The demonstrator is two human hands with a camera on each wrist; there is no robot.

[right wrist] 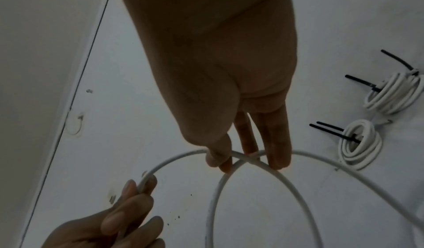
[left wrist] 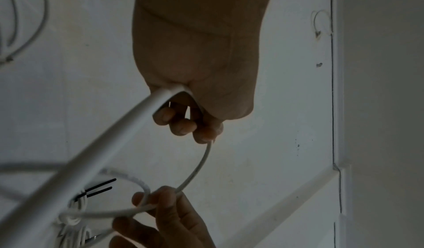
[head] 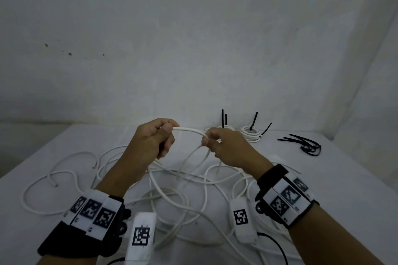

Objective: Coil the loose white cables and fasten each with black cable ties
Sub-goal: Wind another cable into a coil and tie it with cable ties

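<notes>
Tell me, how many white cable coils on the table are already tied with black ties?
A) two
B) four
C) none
A: two finished coils, one nearer and one farther in the right wrist view, each carry black ties; the other white cables lie loose.

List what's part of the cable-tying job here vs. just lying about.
In the job:
- white cable, held between left hand and right hand
- loose cables on the table
- spare black ties
- two tied coils

Lying about:
- white tagged boxes
- thin black lead
</notes>
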